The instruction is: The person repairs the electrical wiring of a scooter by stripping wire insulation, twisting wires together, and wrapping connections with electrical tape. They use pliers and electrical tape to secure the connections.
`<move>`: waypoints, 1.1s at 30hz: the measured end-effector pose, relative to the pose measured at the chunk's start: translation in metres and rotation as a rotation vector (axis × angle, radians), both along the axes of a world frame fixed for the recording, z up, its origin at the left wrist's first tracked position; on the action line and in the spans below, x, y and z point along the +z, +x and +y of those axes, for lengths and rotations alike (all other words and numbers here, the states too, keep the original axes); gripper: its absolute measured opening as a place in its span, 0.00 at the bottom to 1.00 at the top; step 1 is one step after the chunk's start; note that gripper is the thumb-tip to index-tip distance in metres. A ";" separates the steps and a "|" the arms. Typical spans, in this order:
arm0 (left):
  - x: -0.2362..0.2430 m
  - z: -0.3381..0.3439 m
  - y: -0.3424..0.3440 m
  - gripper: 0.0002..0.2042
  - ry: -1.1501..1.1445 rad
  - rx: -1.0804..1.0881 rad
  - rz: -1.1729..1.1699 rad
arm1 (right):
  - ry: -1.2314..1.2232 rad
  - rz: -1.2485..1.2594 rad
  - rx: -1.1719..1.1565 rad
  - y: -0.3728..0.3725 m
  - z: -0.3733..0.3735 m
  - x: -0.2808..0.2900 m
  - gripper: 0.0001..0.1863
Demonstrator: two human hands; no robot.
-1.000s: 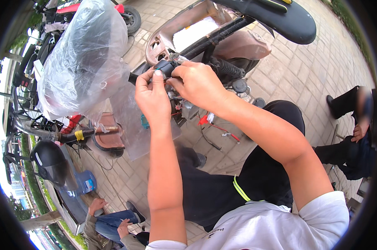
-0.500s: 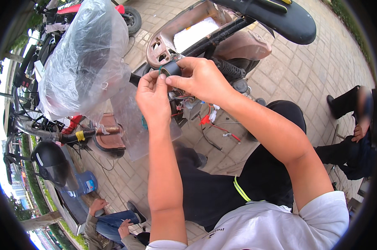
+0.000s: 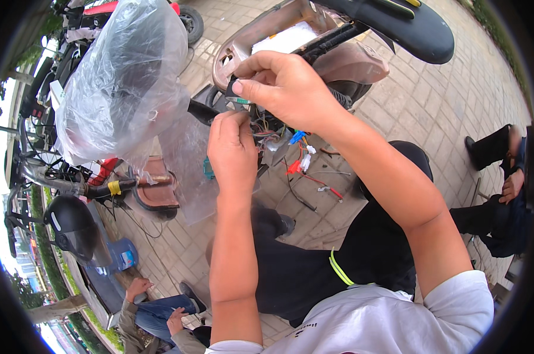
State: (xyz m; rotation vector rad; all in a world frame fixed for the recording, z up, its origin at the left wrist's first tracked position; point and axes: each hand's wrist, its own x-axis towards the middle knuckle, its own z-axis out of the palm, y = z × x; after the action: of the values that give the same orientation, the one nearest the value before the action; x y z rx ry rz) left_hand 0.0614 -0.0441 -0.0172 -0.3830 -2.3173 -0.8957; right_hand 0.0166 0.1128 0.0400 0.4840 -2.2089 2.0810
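My right hand [image 3: 287, 88] is raised over the stripped scooter [image 3: 332, 71], fingers wrapped round a small roll of black tape [image 3: 233, 93] with a green inner side. Just below it my left hand [image 3: 231, 147] has its fingertips pinched together by the wires; what they hold is hidden. A bundle of coloured wires and connectors [image 3: 301, 150] hangs from the frame right of my left hand. A clear plastic sheet [image 3: 187, 197] lies left of my left forearm.
Bagged seat-like bundle [image 3: 116, 82] and other scooters stand left, with a black helmet [image 3: 69, 224] and blue water jug [image 3: 122, 256]. A black scooter seat [image 3: 420, 35] is at top. A person sits at right [image 3: 491, 218]; another [image 3: 160, 318] at lower left, on paving.
My right hand has lifted with the tape roll, away from my left hand. My left hand has shifted slightly rightward and down, off the roll, fingers turned more downward.
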 end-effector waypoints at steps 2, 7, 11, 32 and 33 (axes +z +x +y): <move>0.001 0.004 -0.002 0.05 -0.084 0.039 0.089 | -0.131 0.008 0.073 -0.008 -0.007 -0.014 0.14; 0.005 0.002 -0.012 0.04 -0.005 0.031 0.099 | -0.371 -0.101 -0.014 -0.003 -0.016 -0.029 0.11; 0.005 0.006 -0.017 0.08 0.568 -0.002 -0.237 | -0.190 -0.015 -0.206 0.012 -0.024 -0.040 0.09; 0.005 0.012 -0.021 0.15 1.034 -0.166 -0.369 | -0.143 -0.126 -0.160 0.015 -0.019 -0.039 0.18; 0.005 0.012 -0.021 0.16 1.035 -0.173 -0.433 | -0.142 -0.114 -0.165 0.015 -0.019 -0.041 0.18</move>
State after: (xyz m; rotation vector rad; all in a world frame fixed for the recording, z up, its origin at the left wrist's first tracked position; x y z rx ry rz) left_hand 0.0405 -0.0322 -0.0121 0.0776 -1.8217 -2.2469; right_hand 0.0313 0.0943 -0.0010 0.1698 -2.0580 2.2064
